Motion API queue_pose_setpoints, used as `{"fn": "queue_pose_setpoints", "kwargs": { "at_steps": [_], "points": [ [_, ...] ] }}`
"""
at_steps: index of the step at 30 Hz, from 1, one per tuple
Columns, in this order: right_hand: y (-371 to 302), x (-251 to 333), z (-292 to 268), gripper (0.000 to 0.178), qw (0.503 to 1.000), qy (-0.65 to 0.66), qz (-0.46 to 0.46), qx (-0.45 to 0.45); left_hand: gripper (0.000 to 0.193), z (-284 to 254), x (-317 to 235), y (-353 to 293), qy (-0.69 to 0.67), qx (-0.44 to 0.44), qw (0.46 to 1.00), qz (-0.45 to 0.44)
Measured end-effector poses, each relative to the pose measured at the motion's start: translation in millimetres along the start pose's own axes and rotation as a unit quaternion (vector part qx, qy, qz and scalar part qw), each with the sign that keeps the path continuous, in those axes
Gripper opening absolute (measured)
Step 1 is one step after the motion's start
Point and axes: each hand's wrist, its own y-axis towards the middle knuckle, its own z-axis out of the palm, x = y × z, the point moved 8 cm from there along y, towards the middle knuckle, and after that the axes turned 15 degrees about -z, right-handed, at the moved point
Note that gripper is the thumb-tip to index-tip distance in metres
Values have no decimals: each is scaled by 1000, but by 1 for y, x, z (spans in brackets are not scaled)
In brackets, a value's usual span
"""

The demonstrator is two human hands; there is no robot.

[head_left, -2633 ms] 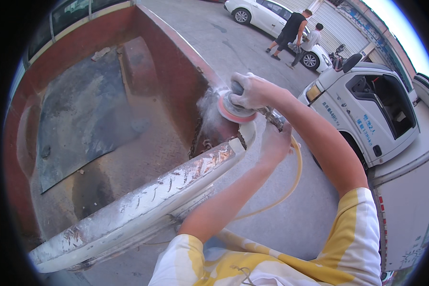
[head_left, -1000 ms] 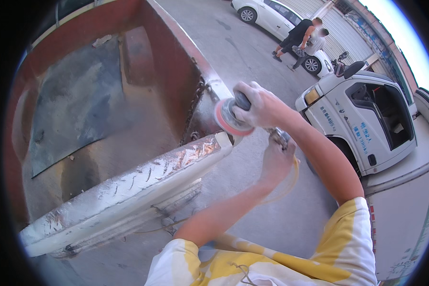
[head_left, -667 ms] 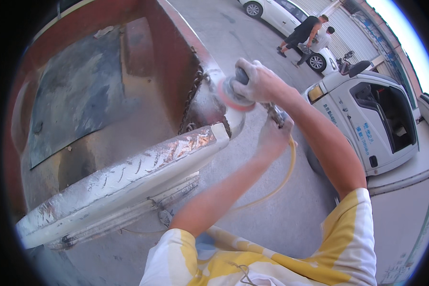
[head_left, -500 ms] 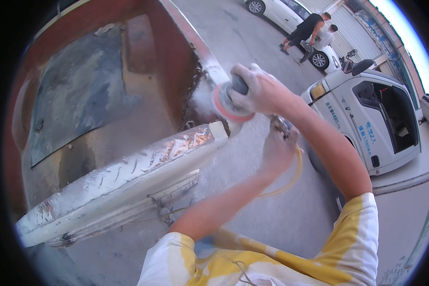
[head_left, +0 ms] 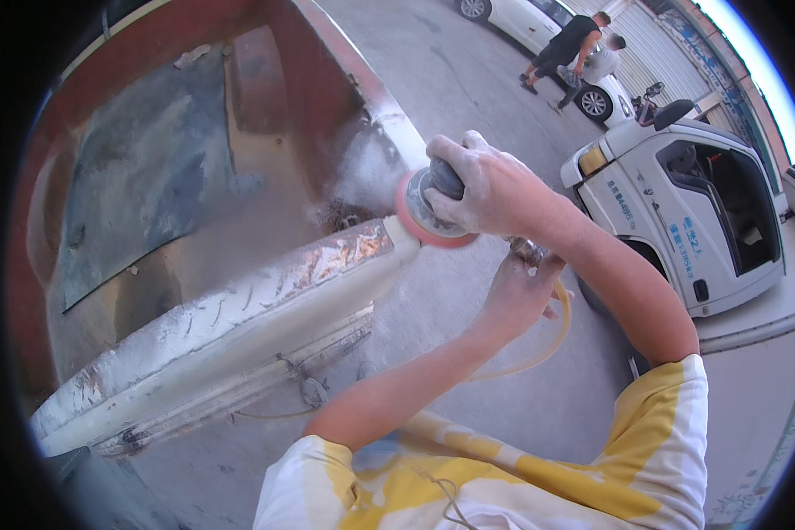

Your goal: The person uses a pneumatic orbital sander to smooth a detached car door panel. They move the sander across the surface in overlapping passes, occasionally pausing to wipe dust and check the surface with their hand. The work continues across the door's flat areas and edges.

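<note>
My right hand (head_left: 502, 184), dusted white, is wrapped over the grey top of a round sander (head_left: 421, 205) with a pink disc. The disc is tilted against the corner of a white-edged side panel (head_left: 265, 296) of a truck bed, and a cloud of dust (head_left: 367, 172) spreads from its left side. Below and behind it, my left hand (head_left: 519, 290) grips the metal rear fitting (head_left: 528, 251) of the sander. From there a yellowish air hose (head_left: 560, 334) curves down and left. The panel's top edge has patchy bare, brownish metal near the sander.
The reddish truck bed (head_left: 314, 97) holds a dark sheet (head_left: 159, 168) on its floor. On the right stands a white truck cab (head_left: 671, 208). Two people (head_left: 574, 55) are beside a white car (head_left: 512, 22) at the far side of the concrete yard.
The sander and both hands have shifted slightly down and right along the panel corner. The dust cloud is larger at upper left. One person in the background has stepped.
</note>
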Motion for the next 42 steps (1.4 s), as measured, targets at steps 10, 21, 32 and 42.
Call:
{"fn": "queue_pose_setpoints", "kwargs": {
  "at_steps": [10,21,32,42],
  "points": [
    [-10,27,2,46,997,-61,-32,-21,43,-1,0,-27,33,20,999,21],
    [-12,28,4,45,997,-57,-15,-47,37,-10,1,-31,68,6,997,24],
    [-38,27,12,44,998,-27,57,-22,44,-5,28,-43,134,21,988,-74],
    [-36,15,3,44,990,-56,51,-116,44,-17,26,-20,143,29,989,-3]
  ]
}}
